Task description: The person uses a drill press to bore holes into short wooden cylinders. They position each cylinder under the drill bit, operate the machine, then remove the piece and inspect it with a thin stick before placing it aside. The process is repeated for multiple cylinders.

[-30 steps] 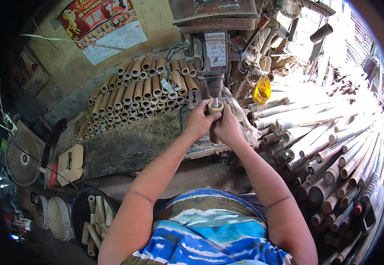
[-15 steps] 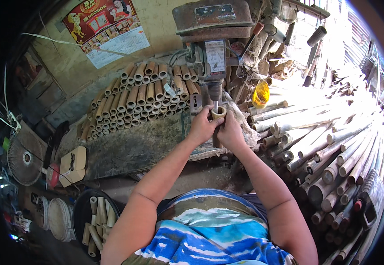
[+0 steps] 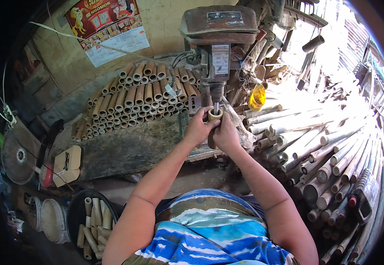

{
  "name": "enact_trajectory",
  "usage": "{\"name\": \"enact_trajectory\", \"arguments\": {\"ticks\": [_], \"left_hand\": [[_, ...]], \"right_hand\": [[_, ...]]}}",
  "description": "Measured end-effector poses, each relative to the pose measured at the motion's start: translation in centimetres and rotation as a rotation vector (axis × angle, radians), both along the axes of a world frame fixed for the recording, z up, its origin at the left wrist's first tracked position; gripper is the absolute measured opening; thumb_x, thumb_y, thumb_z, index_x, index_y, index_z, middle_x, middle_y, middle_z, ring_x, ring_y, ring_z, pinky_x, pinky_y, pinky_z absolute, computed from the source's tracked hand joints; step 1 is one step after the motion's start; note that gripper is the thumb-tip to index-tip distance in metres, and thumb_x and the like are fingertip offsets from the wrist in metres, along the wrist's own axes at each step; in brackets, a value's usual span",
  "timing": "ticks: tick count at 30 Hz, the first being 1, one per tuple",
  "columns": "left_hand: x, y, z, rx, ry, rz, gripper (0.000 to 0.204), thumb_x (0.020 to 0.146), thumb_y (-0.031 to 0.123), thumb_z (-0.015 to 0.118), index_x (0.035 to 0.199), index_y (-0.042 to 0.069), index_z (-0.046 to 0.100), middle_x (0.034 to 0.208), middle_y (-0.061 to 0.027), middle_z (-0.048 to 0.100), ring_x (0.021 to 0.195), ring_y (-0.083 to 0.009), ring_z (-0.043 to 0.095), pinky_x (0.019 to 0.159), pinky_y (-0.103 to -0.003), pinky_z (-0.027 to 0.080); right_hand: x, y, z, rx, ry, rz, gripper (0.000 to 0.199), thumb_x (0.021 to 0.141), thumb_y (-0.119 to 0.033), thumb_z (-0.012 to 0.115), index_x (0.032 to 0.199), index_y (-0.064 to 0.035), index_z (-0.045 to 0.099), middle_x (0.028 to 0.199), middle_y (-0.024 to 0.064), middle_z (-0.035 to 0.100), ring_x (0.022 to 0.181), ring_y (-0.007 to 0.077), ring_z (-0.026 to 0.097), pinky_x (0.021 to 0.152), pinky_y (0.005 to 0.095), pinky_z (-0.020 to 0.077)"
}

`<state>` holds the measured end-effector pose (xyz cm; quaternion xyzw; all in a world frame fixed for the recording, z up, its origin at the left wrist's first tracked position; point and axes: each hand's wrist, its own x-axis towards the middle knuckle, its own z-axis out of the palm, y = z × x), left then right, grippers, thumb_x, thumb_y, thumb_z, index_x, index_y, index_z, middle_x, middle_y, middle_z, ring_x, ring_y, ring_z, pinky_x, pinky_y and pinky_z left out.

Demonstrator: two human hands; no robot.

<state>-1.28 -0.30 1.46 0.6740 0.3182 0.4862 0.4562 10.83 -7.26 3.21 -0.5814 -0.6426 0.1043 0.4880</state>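
A short bamboo tube (image 3: 216,118) stands upright beneath the drill press (image 3: 220,35), gripped by both of my hands. My left hand (image 3: 197,129) is closed around its left side, the thumb across the front near the rim. On the other side my right hand (image 3: 227,136) is closed around the tube, fingers pressed to its wall. The metal bit (image 3: 216,107) points down at the tube's open top, and its end appears to sit inside the opening. The lower part of the tube shows between my hands.
Many cut bamboo tubes (image 3: 143,98) are stacked on the workbench (image 3: 117,152) against the wall. Long bamboo poles (image 3: 324,170) fill the right side. At lower left are a black tub (image 3: 73,207) of bamboo pieces, a fan (image 3: 20,154) and a cardboard box (image 3: 66,173).
The view has shifted slightly. Both hands keep hold of the bamboo tube, which has moved a little left relative to the bit, so the bit looks more centred in the opening.
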Motion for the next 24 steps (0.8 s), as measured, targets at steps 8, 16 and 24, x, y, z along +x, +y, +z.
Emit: {"name": "enact_trajectory", "arguments": {"ticks": [8,16,24], "left_hand": [[-0.9,0.0,0.5,0.045,0.006,0.023,0.056,0.085,0.0,0.077,0.134,-0.001,0.05,0.128,-0.0129,0.063,0.121,-0.0198,0.059,0.105,-0.034,0.047],[-0.5,0.6,1.8,0.045,0.048,0.045,0.05,0.085,0.007,0.078,0.129,0.002,0.055,0.124,-0.0116,0.066,0.117,-0.0202,0.062,0.102,-0.035,0.048],[0.5,1.8,1.8,0.083,0.234,0.1,0.054,0.085,0.03,0.078,0.13,0.006,0.057,0.12,-0.0176,0.069,0.11,-0.0329,0.067,0.093,-0.041,0.051]], "right_hand": [[-0.7,1.5,-0.4,0.006,-0.01,-0.011,0.029,0.084,-0.001,0.053,0.111,0.0018,0.043,0.1,0.0338,0.062,0.093,0.0539,0.06,0.078,0.06,0.0468],[-0.4,2.6,0.2,0.081,-0.002,0.01,0.034,0.083,0.0,0.052,0.116,0.0012,0.045,0.102,0.0326,0.063,0.097,0.0536,0.059,0.081,0.0588,0.0459],[0.7,2.9,0.4,0.083,0.057,0.016,0.036,0.081,-0.001,0.054,0.116,-0.0002,0.046,0.096,0.0314,0.063,0.096,0.0538,0.059,0.079,0.0581,0.0451]]}}
